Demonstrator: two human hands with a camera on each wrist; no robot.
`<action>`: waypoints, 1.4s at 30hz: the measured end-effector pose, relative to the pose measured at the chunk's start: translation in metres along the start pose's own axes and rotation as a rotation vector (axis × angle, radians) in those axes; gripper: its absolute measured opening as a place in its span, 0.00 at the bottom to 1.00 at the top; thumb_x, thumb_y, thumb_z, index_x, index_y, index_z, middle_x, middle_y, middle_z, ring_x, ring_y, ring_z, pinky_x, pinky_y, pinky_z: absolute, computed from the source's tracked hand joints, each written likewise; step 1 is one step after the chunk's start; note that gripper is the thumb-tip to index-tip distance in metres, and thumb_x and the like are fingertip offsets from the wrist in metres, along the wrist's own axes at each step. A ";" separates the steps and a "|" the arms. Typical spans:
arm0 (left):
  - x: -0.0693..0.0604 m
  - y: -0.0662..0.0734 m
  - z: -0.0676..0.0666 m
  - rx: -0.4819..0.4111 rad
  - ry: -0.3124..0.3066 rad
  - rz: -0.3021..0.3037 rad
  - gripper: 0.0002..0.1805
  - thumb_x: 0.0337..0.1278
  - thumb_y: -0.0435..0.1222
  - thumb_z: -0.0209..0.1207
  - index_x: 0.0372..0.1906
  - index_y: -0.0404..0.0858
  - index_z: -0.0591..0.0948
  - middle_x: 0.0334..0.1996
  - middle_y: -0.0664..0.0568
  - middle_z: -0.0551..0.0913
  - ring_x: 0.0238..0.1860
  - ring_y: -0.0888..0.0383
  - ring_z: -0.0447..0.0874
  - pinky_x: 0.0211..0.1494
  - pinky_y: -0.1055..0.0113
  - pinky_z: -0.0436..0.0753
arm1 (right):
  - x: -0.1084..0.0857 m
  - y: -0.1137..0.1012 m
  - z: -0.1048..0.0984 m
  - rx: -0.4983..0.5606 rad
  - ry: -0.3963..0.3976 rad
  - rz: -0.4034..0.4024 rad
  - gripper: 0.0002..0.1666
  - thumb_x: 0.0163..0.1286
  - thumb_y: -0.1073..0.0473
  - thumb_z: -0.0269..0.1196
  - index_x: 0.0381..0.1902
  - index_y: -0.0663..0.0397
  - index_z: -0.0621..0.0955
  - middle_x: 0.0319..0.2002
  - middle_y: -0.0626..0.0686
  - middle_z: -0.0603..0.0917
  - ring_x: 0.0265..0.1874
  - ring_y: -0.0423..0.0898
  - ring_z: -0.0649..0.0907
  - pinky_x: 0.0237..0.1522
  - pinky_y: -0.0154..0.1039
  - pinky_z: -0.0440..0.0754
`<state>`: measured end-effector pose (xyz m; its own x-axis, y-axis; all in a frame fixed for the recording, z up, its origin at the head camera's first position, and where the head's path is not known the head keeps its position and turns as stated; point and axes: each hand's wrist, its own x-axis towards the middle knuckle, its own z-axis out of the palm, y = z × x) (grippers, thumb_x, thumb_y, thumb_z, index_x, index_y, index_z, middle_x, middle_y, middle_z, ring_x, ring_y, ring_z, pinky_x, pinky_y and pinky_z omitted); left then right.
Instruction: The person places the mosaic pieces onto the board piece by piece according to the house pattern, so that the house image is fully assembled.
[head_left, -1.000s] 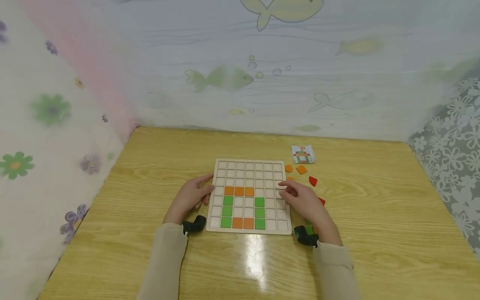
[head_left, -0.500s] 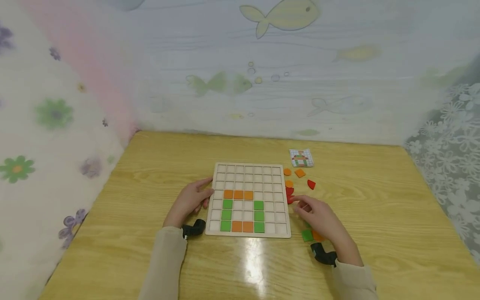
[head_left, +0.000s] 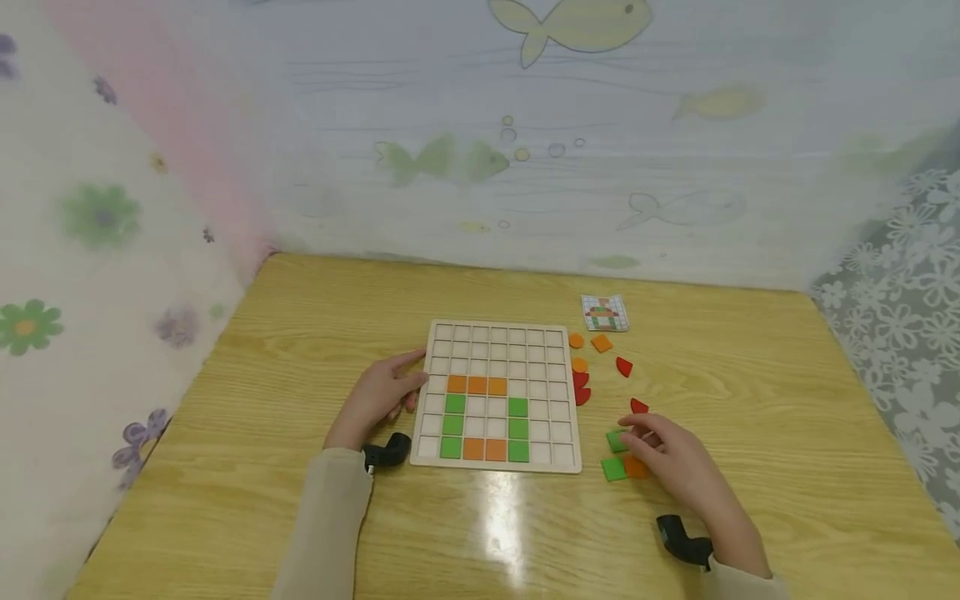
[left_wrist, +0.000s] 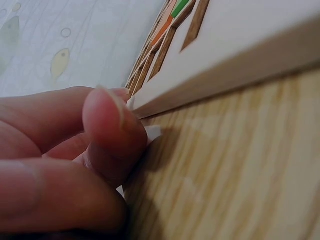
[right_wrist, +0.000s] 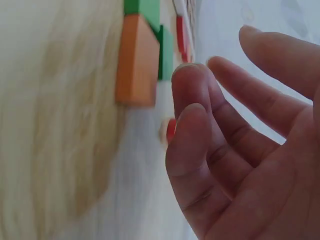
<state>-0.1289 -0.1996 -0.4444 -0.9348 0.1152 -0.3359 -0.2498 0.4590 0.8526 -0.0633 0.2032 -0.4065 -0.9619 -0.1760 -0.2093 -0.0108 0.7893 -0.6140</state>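
Right hand, relaxed and holding nothing, partly hides one orange tile beside two loose green tiles at the board's four o'clock; left hand, ungripping, touches nine. Four red pieces lie toward three.

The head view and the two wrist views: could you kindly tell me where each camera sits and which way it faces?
Head: worn on the head, facing forward and down at the grid board; left hand, right hand and sleeves show.
Left wrist: on that wrist, facing the grid board's edge, table and wall; only the left hand shows.
Right wrist: on that wrist, facing the orange piece and green pieces; only the right hand shows.
Head and left wrist views both show the left hand at the grid board's edge.
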 end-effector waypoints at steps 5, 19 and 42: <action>0.001 0.001 0.000 0.002 -0.002 -0.003 0.25 0.57 0.48 0.54 0.61 0.59 0.66 0.15 0.44 0.77 0.07 0.58 0.60 0.11 0.66 0.65 | -0.004 0.006 -0.003 -0.013 -0.013 0.025 0.25 0.63 0.40 0.54 0.50 0.48 0.76 0.36 0.46 0.76 0.34 0.42 0.75 0.38 0.39 0.74; -0.002 0.001 0.002 0.001 0.011 0.013 0.25 0.57 0.46 0.54 0.61 0.57 0.66 0.15 0.44 0.77 0.06 0.57 0.60 0.10 0.66 0.65 | -0.008 0.012 -0.001 -0.002 -0.053 0.064 0.18 0.59 0.46 0.60 0.41 0.50 0.78 0.33 0.46 0.76 0.30 0.42 0.73 0.32 0.36 0.72; 0.000 0.000 0.002 -0.009 0.017 -0.001 0.25 0.57 0.47 0.55 0.60 0.60 0.67 0.14 0.44 0.76 0.06 0.58 0.60 0.11 0.67 0.65 | -0.010 0.015 0.002 -0.050 -0.081 -0.008 0.18 0.51 0.56 0.69 0.39 0.48 0.75 0.30 0.46 0.69 0.26 0.41 0.69 0.26 0.32 0.67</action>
<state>-0.1284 -0.1977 -0.4451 -0.9388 0.0994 -0.3297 -0.2529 0.4508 0.8561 -0.0535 0.2159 -0.4156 -0.9364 -0.2281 -0.2666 -0.0343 0.8158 -0.5774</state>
